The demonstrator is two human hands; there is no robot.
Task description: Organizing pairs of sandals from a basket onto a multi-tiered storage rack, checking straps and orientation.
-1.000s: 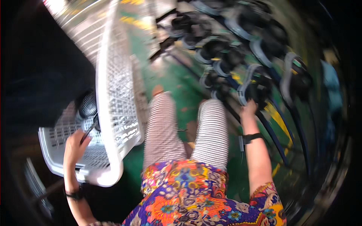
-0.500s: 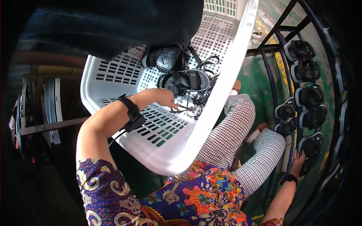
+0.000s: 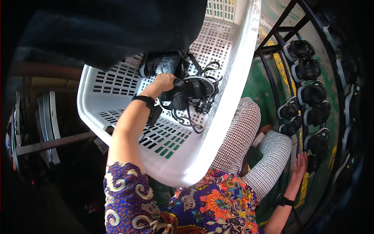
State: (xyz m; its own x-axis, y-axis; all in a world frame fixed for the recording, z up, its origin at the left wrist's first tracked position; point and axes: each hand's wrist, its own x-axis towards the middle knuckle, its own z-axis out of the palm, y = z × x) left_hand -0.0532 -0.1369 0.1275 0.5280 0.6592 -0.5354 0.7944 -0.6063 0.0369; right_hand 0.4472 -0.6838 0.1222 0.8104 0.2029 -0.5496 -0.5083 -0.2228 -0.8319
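In the white plastic basket [image 3: 241, 74], my left hand [image 3: 163, 82] is closed on the heel end of a black sandal [image 3: 191, 89] with a pale sole edge. Its fingertips are partly hidden behind the sandal. Just beyond lies another black shoe [image 3: 166, 64], its grey patterned sole turned up. Loose black straps [image 3: 210, 69] lie around them. Low at the right, my right hand [image 3: 299, 165] has its fingers stretched out with nothing in them. It is beside a black shoe [image 3: 317, 140] on the dark metal rack [image 3: 272, 84].
Several black shoes [image 3: 306, 69] stand in rows along the rack. Dark hanging material [image 3: 117, 31] covers the basket's far left part. To the left, a metal bar [image 3: 58, 143] runs toward the basket, near upright pale panels [image 3: 46, 121]. My checked trouser legs [image 3: 237, 136] are beside the basket.
My left hand has moved farther into the basket, onto the sandal, which has shifted and turned slightly. My right hand has drawn a little left, away from the rack shoe, its fingers straightened.
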